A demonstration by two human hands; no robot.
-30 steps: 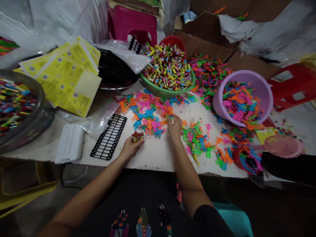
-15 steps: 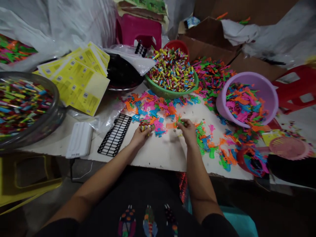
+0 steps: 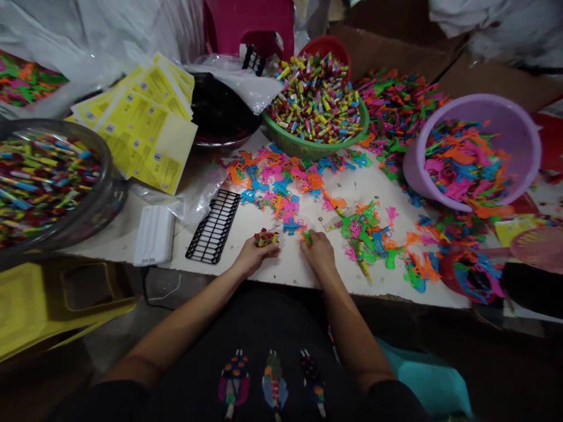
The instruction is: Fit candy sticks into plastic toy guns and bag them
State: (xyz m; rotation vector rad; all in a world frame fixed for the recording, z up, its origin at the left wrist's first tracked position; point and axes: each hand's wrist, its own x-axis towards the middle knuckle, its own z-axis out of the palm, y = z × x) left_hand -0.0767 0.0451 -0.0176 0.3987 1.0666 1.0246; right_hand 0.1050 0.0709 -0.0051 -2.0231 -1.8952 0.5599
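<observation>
My left hand point(image 3: 255, 258) is closed around a bundle of small wrapped tubes point(image 3: 265, 237), their red and yellow ends pointing up. Across a short gap, my right hand point(image 3: 320, 253) hovers low over the white table with its fingers pinched on a small green plastic piece point(image 3: 307, 237), whose exact shape is mostly hidden. Beyond both hands spreads a heap of bright plastic toy guns point(image 3: 281, 181) in pink, blue, orange and green. Another cluster of toy guns point(image 3: 367, 231), mainly green and orange, lies right of my right hand, with a few tubes among them.
A black plastic rack point(image 3: 213, 227) and a white box-shaped device point(image 3: 153, 235) with a cable lie at left. Tubes fill a green basin point(image 3: 314, 151) and a grey basin point(image 3: 108, 176). A purple bucket point(image 3: 525, 140) holds toy guns. Yellow printed sheets point(image 3: 149, 140) lie behind.
My right hand has drawn back toward the near table edge, and an orange toy gun beside its fingers is no longer there. My left hand still holds the tubes. The view has shifted slightly.
</observation>
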